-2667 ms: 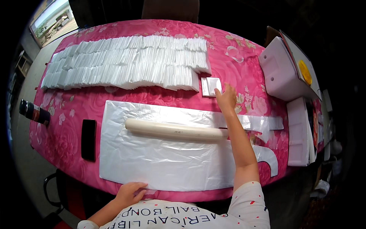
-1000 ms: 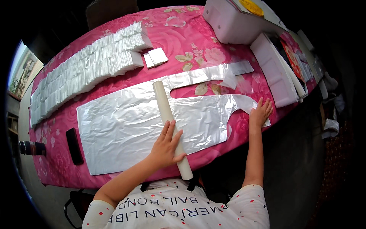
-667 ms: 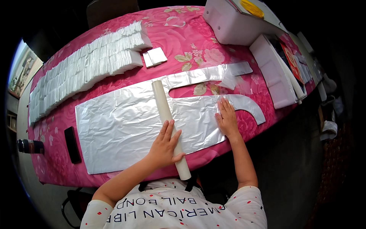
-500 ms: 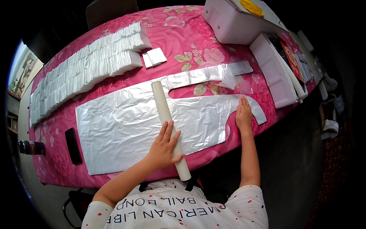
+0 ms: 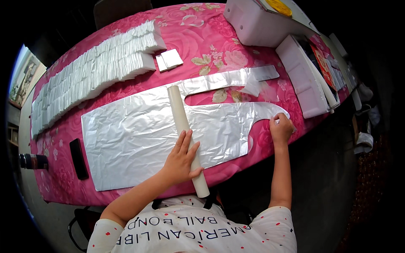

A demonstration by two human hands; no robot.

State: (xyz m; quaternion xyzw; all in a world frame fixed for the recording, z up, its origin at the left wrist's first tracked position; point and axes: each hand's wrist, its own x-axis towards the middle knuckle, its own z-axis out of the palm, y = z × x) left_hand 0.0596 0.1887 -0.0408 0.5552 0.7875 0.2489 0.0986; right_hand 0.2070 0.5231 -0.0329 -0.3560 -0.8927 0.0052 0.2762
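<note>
A thin, silvery-white plastic sheet point(image 5: 126, 139), cut with two long straps like an apron or vest bag, lies spread and wrinkled before me. Across its middle rests a pale rolling pin-like tube point(image 5: 180, 116), its near end reaching past the table edge. My left hand point(image 5: 180, 159) lies on the tube's nearer half, fingers stretched out and thumb apart. At the right, my right hand point(image 5: 282, 127) is closed in a pinch on the end of the nearer strap. The strap's tip is mostly hidden by the fingers.
Long rows of folded white packets point(image 5: 95, 71) stand at the far left, with a few loose packets point(image 5: 168, 60) beside them. A black phone point(image 5: 79, 159) and a dark jar point(image 5: 33, 162) are at the left. White foam boxes point(image 5: 301, 80) occupy the right side of the pink flowered tablecloth point(image 5: 202, 25).
My right hand has gone from lying flat on the nearer strap to pinching its end, slightly right and nearer. My left hand stays on the tube.
</note>
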